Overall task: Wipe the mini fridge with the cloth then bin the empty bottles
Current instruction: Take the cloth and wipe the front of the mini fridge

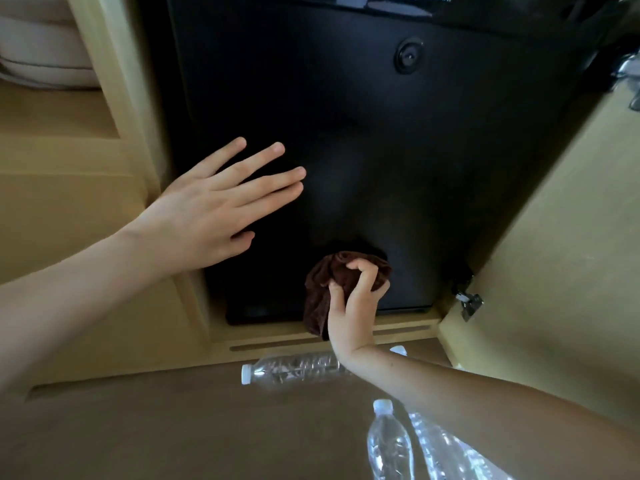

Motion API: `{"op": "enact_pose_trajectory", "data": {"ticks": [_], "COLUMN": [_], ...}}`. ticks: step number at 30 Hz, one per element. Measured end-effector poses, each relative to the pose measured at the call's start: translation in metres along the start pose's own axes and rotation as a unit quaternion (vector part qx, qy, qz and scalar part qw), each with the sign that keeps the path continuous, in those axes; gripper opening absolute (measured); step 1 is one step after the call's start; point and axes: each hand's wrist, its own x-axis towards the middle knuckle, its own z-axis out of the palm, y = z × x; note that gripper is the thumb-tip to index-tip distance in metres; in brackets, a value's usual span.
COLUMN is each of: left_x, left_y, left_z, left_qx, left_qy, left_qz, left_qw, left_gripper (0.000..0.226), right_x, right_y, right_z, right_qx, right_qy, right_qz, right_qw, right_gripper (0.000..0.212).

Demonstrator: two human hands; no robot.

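Then, left hand (204, 209): my fingers (263, 157) lay spread on the fridge (381, 143).
Right hand (353, 306): clamped round the cloth (320, 289).

One view only: head-worn, wide-angle. Faces forward and down at the mini fridge (346, 133) door and the floor (138, 427) before it. Close range; door fills the upper frame.

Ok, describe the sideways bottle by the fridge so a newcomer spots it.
Find the black mini fridge in the wooden cabinet, then look at the floor just below it. The clear bottle lies on its side along the cabinet's edge, white cap pointing left; the other bottles point their caps towards the fridge.
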Motion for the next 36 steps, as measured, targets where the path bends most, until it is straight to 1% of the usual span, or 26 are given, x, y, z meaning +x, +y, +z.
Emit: {"op": "enact_pose_trajectory", "data": {"ticks": [2,5,12,16,18,22,24,27,30,33,36], "left_x": [0.000,-0.001,0.005,0.012,0.016,0.024,0.026,0.026,0.027,0.028,0.028], "left_y": [0.000,-0.001,-0.005,-0.002,-0.001,0.005,0.005,0.005,0.007,0.010,0.012], "left_z": [0.003,0.008,0.009,0.003,0.001,0.003,0.005,0.006,0.002,-0.003,-0.007], "left_qx": [-0.003,0.001,0.015,0.015,0.019,0.021,0.023,0.019,0.007,0.003,0.004], "left_qy": [0.002,0.014,0.016,0.012,0.008,0.019,0.023,0.037,0.036,0.026,0.018], "left_qz": [-0.003,-0.001,0.015,0.023,0.023,0.017,0.015,0.018,0.013,0.012,0.008], "left_qw": [1.000,1.000,1.000,1.000,1.000,0.999,0.999,0.999,0.999,1.000,1.000], "left_gripper": [0.091,0.075,0.076,0.077,0.077,0.075,0.077,0.078,0.095,0.097,0.097], "right_x": [0.013,0.030,0.058,0.061,0.068,0.101,0.116,0.124,0.112,0.090,0.079], "right_y": [0.012,0.025,0.041,0.034,0.016,-0.034,-0.051,-0.051,-0.032,-0.007,0.003], "right_z": [-0.020,-0.044,-0.085,-0.091,-0.090,-0.091,-0.095,-0.103,-0.101,-0.096,-0.092], "right_qx": [-0.019,-0.045,-0.060,-0.058,-0.040,-0.024,-0.046,-0.111,-0.117,-0.111,-0.078], "right_qy": [0.015,0.046,0.102,0.110,0.109,0.111,0.086,0.057,0.049,0.025,0.037], "right_qz": [-0.006,-0.012,-0.008,-0.025,-0.053,-0.170,-0.215,-0.268,-0.256,-0.207,-0.158], "right_qw": [1.000,0.998,0.993,0.992,0.992,0.979,0.972,0.955,0.958,0.972,0.984], "right_gripper": [0.030,0.028,0.033,0.034,0.034,0.034,0.038,0.042,0.039,0.036,0.036]}}
